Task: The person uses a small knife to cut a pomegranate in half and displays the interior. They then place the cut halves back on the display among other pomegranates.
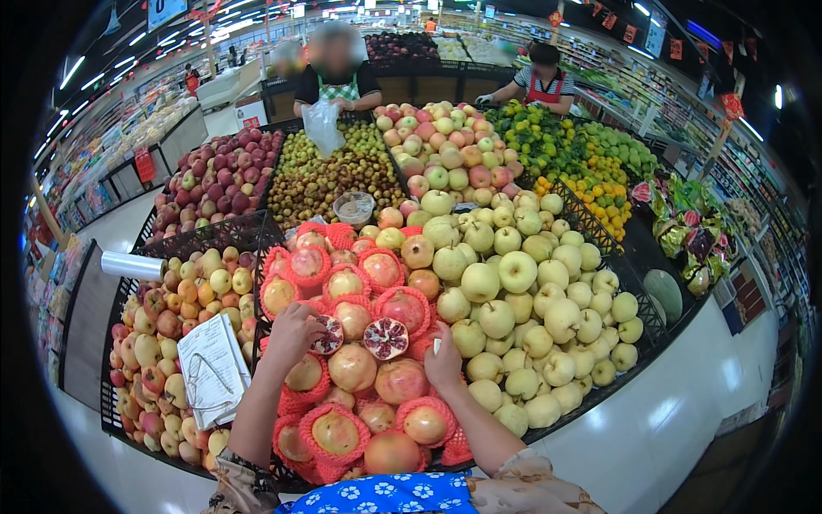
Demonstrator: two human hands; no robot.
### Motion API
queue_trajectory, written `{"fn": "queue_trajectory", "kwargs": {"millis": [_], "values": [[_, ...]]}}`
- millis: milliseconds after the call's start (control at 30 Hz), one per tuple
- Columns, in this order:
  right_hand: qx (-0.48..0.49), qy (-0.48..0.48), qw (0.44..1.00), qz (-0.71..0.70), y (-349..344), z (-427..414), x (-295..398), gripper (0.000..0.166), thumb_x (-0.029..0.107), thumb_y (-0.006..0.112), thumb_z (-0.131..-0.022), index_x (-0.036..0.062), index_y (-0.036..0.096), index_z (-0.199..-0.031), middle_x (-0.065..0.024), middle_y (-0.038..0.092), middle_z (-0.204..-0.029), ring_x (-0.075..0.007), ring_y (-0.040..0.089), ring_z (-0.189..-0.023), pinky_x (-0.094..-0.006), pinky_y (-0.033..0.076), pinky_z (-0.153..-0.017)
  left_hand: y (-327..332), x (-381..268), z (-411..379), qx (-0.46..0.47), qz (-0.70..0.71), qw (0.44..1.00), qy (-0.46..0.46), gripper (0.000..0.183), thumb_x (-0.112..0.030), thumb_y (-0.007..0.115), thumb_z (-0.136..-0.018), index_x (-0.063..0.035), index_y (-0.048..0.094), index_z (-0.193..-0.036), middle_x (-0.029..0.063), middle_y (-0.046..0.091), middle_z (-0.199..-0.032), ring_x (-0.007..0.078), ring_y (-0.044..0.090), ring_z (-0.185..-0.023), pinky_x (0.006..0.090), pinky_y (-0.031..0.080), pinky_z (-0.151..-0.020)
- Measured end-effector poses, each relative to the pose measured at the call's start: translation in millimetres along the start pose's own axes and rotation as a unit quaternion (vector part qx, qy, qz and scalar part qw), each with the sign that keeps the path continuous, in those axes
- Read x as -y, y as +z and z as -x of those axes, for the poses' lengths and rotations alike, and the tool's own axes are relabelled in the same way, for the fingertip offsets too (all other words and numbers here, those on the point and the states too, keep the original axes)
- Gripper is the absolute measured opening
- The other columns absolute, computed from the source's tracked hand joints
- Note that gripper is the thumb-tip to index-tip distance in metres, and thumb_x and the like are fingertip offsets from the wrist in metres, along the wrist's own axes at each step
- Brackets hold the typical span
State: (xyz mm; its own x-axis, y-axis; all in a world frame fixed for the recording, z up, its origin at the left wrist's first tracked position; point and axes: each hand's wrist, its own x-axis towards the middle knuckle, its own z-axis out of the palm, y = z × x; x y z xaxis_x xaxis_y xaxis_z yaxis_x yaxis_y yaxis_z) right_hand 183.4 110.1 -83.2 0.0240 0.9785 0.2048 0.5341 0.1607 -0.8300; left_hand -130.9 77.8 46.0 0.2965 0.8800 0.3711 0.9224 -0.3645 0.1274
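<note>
My left hand (295, 334) has its fingertips on a cut pomegranate half (328, 335) with red seeds showing. Just right of it, another cut pomegranate half (386, 338) lies face up among whole pomegranates (352, 367), many in pink foam nets (334, 434). At the right edge of the pomegranates, beside the pale yellow-green pears (469, 337), my right hand (444, 360) is closed around a small white object (437, 346), mostly hidden by the fingers.
Papers with eyeglasses (215, 372) lie on mixed apples at the left, near a plastic bag roll (133, 265). A clear tub (354, 207) stands behind the pomegranates. Two people (338, 83) (544, 80) stand across the display. Black crate walls (581, 215) divide the fruit.
</note>
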Motion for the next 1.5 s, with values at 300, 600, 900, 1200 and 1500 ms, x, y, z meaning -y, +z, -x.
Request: {"fn": "queue_trajectory", "kwargs": {"millis": [300, 600, 900, 1200, 1500], "values": [[-0.027, -0.042, 0.999, 0.004, 6.5, -1.3, 4.9, 0.058, 0.004, 0.059, -0.081, 0.0046, 0.042, -0.137, -0.0191, 0.065, -0.110, -0.0388, 0.063, -0.102, -0.0461, 0.049, -0.089, -2.1, 7.6, 3.1, 0.007, 0.020, 1.000, 0.008, 0.013, -0.016, 0.077, -0.069, -0.0117, 0.074, -0.081, 0.0026, 0.064, -0.099, 0.0252, 0.059, -0.100, 0.0403, 0.047, -0.085], [-0.022, -0.011, 1.000, -0.007, -1.1, -0.6, 2.6, 0.055, 0.001, 0.057, -0.081, 0.0047, 0.044, -0.135, -0.0185, 0.065, -0.106, -0.0378, 0.063, -0.100, -0.0455, 0.049, -0.089, 2.0, 1.1, -4.1, 0.030, -0.022, 0.999, 0.030, 0.010, -0.017, 0.073, -0.073, -0.0117, 0.073, -0.082, 0.0029, 0.062, -0.096, 0.0231, 0.057, -0.099, 0.0370, 0.044, -0.086], [0.012, -0.004, 1.000, -0.004, -0.5, -2.2, 0.3, 0.058, 0.004, 0.055, -0.084, 0.0062, 0.038, -0.140, -0.0202, 0.061, -0.118, -0.0412, 0.061, -0.105, -0.0490, 0.048, -0.091, 3.6, -0.5, 1.4, 0.002, -0.046, 0.998, 0.048, 0.012, -0.013, 0.070, -0.076, -0.0104, 0.073, -0.087, 0.0025, 0.061, -0.101, 0.0221, 0.057, -0.100, 0.0355, 0.044, -0.087], [0.012, -0.009, 1.000, 0.004, -0.6, -1.7, 2.3, 0.058, 0.005, 0.056, -0.085, 0.0060, 0.038, -0.140, -0.0196, 0.061, -0.118, -0.0411, 0.060, -0.106, -0.0488, 0.048, -0.091, 3.5, 2.7, -3.0, 0.024, -0.004, 0.999, 0.022, 0.011, -0.015, 0.068, -0.078, -0.0114, 0.074, -0.086, 0.0019, 0.061, -0.098, 0.0216, 0.058, -0.100, 0.0363, 0.045, -0.087], [0.028, 0.009, 1.000, 0.006, -3.0, -1.3, 5.2, 0.058, 0.006, 0.056, -0.085, 0.0059, 0.038, -0.140, -0.0193, 0.060, -0.119, -0.0410, 0.060, -0.106, -0.0492, 0.047, -0.091, 5.1, 16.0, -11.0, 0.065, 0.092, 0.994, 0.000, 0.009, -0.014, 0.072, -0.078, -0.0089, 0.074, -0.085, 0.0072, 0.061, -0.088, 0.0273, 0.059, -0.091, 0.0390, 0.048, -0.081]]}}
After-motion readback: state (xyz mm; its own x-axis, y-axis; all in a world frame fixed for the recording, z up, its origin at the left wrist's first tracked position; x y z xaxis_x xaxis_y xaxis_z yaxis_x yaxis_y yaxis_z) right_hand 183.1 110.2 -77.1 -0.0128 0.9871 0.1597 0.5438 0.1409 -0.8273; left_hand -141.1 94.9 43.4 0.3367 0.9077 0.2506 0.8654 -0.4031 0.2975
